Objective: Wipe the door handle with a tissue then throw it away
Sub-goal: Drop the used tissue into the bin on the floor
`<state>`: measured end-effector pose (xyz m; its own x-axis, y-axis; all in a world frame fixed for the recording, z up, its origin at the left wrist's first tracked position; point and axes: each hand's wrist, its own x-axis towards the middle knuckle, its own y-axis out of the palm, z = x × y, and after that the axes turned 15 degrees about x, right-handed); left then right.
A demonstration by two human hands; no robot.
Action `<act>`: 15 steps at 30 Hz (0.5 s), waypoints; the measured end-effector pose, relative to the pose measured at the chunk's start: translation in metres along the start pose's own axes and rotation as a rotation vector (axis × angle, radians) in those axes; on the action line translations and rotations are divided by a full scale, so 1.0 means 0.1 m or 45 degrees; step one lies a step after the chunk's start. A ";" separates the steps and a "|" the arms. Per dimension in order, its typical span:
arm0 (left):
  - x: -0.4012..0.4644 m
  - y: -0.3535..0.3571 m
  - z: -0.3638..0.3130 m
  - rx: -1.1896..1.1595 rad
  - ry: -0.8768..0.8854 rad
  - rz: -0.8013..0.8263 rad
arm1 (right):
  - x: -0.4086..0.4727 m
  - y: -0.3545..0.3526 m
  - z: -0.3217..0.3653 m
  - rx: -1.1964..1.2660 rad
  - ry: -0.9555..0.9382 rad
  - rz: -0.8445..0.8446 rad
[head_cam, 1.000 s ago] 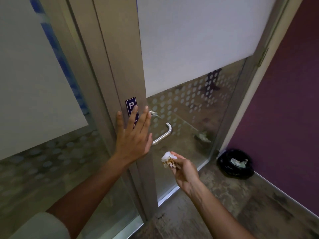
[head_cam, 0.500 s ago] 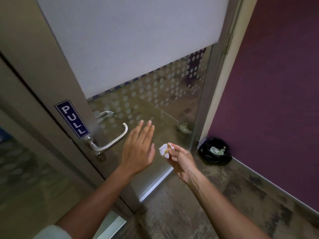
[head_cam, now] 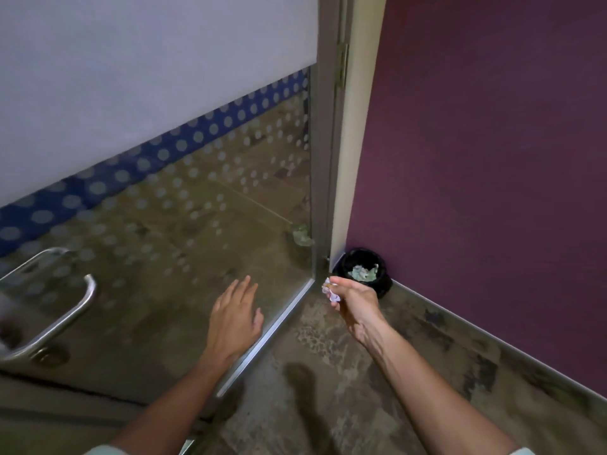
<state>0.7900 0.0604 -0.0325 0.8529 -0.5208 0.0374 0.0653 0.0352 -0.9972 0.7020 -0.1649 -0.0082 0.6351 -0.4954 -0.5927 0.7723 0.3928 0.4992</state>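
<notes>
Because the crumpled tissue (head_cam: 330, 289), pinched in the right hand's (head_cam: 354, 303) fingertips just short of the black bin (head_cam: 382, 284), looks feather-light and soft, it likely needs releasing close above that bin, while the left hand (head_cam: 235, 318) hovers empty, fingers loosely spread.

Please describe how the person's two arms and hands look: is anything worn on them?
Both forearms are bare. The left hand and right hand show no gloves, and no rings or watch can be seen. A pale, whitish sleeve edge appears at the bottom of each arm, cut off by the frame.
</notes>
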 end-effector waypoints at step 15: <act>1.39 0.65 -1.12 -0.331 -0.054 0.452 | 1.33 -0.59 0.63 -0.119 -0.056 -0.355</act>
<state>0.8542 -0.1055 -0.0994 0.8197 -0.4797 -0.3130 -0.3632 -0.0126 -0.9316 0.7399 -0.3036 -0.0768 0.3988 -0.6264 -0.6697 0.9161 0.3057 0.2596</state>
